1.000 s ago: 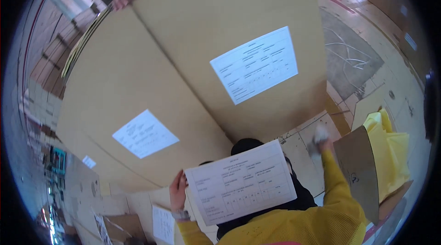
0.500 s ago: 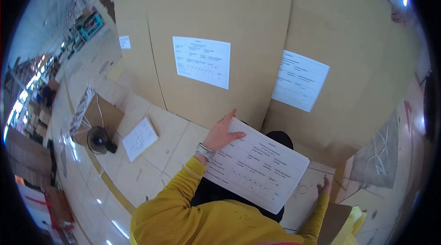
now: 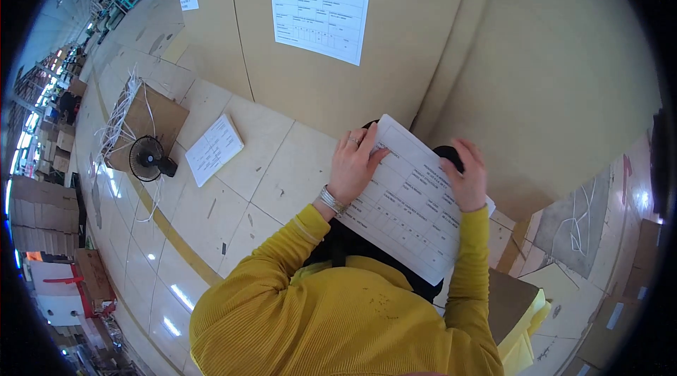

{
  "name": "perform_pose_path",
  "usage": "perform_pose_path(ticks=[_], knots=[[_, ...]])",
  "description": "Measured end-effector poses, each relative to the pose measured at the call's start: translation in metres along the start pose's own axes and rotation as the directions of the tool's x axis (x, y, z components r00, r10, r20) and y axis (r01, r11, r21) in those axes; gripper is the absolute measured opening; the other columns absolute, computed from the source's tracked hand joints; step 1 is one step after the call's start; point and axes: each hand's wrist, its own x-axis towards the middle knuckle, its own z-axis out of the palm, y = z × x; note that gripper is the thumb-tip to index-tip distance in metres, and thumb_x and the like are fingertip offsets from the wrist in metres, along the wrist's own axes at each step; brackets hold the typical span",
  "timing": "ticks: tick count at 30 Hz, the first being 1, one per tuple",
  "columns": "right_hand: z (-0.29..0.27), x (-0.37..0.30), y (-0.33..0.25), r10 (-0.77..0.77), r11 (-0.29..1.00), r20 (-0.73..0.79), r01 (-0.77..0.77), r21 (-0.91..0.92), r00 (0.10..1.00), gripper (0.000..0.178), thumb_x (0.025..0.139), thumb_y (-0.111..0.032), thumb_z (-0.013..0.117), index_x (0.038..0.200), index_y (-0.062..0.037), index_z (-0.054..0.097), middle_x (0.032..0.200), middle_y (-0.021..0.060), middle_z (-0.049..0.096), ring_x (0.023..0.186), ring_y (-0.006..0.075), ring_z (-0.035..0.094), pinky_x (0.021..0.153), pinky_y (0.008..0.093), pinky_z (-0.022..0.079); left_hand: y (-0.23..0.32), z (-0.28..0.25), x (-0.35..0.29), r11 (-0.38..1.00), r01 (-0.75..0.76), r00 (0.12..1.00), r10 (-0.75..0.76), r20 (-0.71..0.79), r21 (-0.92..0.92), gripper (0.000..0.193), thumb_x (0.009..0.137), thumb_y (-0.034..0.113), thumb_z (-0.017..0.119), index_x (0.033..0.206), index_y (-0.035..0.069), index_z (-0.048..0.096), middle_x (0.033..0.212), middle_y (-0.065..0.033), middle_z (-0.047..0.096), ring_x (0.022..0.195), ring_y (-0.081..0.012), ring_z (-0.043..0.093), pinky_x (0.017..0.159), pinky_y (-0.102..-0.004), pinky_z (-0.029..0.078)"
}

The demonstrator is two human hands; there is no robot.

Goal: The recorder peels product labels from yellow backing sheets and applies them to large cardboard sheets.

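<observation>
Having moved in from the right, the right hand [image 3: 467, 180] is reaching the paper stack [image 3: 412, 217], which is lying above the lap [image 3: 338, 238]; the left grip [image 3: 350, 173] is pinching its far-left edge, the right's closure being unclear; careful handling means keeping edges flush

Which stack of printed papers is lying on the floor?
The untouched stack, just right of the black fan. The other stack is off the floor, with the left grip and right grip touching it.
</observation>
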Motion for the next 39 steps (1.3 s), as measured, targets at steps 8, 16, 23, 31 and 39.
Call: perform_pose_path(ticks=[8,16,23,31,39], knots=[[0.060,0.014,-0.039,-0.138,0.987,0.025,0.135,0.088,0.990,0.043,0.069,-0.014,0.071,0.107,-0.0011,0.057,0.106,0.0130,0.056,0.095,0.0303,0.053,0.081,0.0372,0.042,-0.001,-0.009,-0.010,0.945,0.070,0.992,-0.101,-0.081,-0.319,0.042,0.071,0.005,0.070,0.111,0.002,0.056,0.089,-0.0134,0.058,0.071,-0.0267,0.058,0.059,-0.0319,0.049],[0.077,0.010,-0.039,-0.235,0.972,-0.058,0.236,0.005,0.970,0.037,0.067,-0.013,0.072,0.101,-0.0029,0.059,0.104,0.0116,0.057,0.093,0.0284,0.054,0.080,0.0373,0.042,-0.010,-0.007,-0.017,0.966,0.020,0.991,-0.053,-0.126,-0.256,0.038,0.071,0.002,0.070,0.108,0.001,0.058,0.093,-0.0135,0.058,0.073,-0.0233,0.059,0.059,-0.0286,0.049],[0.067,0.026,-0.069,-0.054,0.959,0.004,0.051,0.278,0.999,0.031,0.065,-0.008,0.073,0.092,-0.0045,0.059,0.098,0.0112,0.057,0.088,0.0288,0.056,0.076,0.0348,0.044,-0.001,-0.026,-0.011,0.841,0.194,0.974,-0.226,-0.002,-0.505,0.037,0.069,-0.002,0.069,0.105,0.002,0.060,0.085,-0.0082,0.059,0.068,-0.0152,0.053,0.060,-0.0248,0.044],[0.063,0.035,-0.076,-0.092,0.926,0.084,0.054,0.374,0.992,0.030,0.064,-0.003,0.072,0.091,-0.0034,0.059,0.093,0.0109,0.057,0.081,0.0266,0.058,0.069,0.0311,0.048,-0.006,-0.037,-0.013,0.760,0.284,0.955,-0.276,0.105,-0.585,0.032,0.069,-0.003,0.067,0.100,0.003,0.063,0.081,-0.0066,0.058,0.064,-0.0134,0.050,0.057,-0.0233,0.041],[0.080,0.027,-0.065,-0.201,0.953,-0.073,0.212,0.216,0.977,0.021,0.065,-0.002,0.071,0.084,-0.0019,0.062,0.097,0.0120,0.058,0.080,0.0267,0.058,0.069,0.0321,0.048,-0.006,-0.030,-0.016,0.790,0.292,0.950,-0.306,0.066,-0.539,0.033,0.069,-0.003,0.066,0.101,0.003,0.063,0.081,-0.0072,0.058,0.062,-0.0150,0.050,0.056,-0.0243,0.041]])
